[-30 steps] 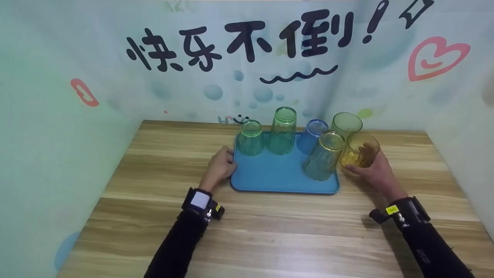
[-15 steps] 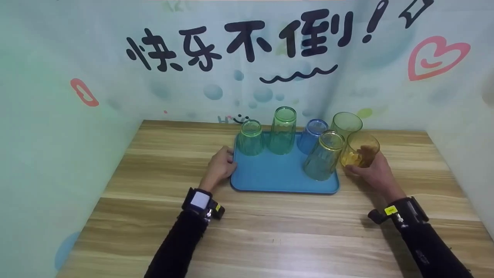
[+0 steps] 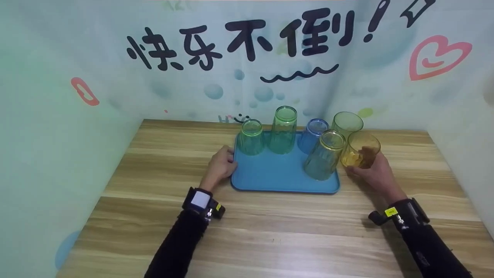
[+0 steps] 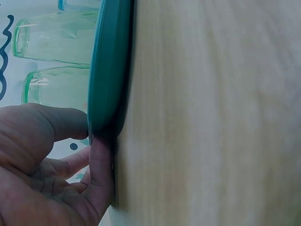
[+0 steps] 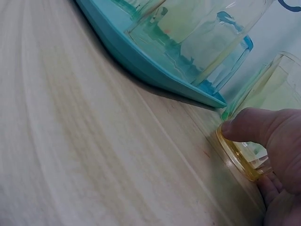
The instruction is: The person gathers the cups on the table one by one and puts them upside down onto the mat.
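"One blue tray (image 3: 266, 173) lies on the wooden table (image 3: 270, 239), near the backdrop (image 3: 173, 96). What does it carry?"

"Glasses, bases up. Along the back, from the left, come a short green glass (image 3: 251, 139), a tall green glass (image 3: 283, 133) and a blue glass (image 3: 310, 141). A tall yellowish glass (image 3: 323, 160) is at the right end, closer to the person, partly covering the blue one."

"And the left hand (image 3: 222, 165)?"

"It pinches the tray's left edge. The left wrist view shows the thumb against the rim and a finger beneath it. I can't tell if that edge is raised at all."

"Now the right hand (image 3: 376, 172)."

"That one grips an amber glass (image 3: 357, 148) low down, just beside the tray's right end, thumb on the near side and fingers round behind, visible through the glass. Its mouth is upward."

"Is it resting on the table?"

"Its base is right down by the wood, but I can't tell whether they touch."

"What's behind it?"

"A pale green glass (image 3: 347, 121), off the tray as well, also mouth up. The amber one hides part of it; whether the two touch, I can't say."

"And higher up?"

"Big black characters (image 3: 251, 42) on the backdrop, with a pink heart (image 3: 440, 58) to their right."
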The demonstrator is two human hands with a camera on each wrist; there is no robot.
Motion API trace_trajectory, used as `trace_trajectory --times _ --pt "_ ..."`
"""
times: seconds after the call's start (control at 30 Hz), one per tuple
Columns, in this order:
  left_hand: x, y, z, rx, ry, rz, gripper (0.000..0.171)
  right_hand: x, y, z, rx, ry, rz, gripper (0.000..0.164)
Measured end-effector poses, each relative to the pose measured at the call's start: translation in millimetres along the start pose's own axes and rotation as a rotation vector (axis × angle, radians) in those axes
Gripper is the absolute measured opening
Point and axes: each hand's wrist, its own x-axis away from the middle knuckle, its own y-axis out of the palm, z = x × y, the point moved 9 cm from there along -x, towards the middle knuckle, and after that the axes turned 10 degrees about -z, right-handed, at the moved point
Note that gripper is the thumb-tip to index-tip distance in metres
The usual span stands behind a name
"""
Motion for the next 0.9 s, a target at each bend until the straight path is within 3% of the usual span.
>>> trace_trajectory --times 0.23,0.63,0.9 --pt "-0.6 -0.3 1.2 -0.02 0.011 0.003 0.041 0.5 -0.6 2.9 0.009 0.019 0.001 0.075" --pt "-2.3 2.5 -2.2 0.01 -0.052 -0.029 0.041 3.0 -0.4 0.6 0.002 0.024 0.0 0.079" --pt "-1.2 2.2 -2.4 0.023 -0.039 -0.026 0.04 1.1 -0.6 2.3 0.015 0.031 0.0 0.081"
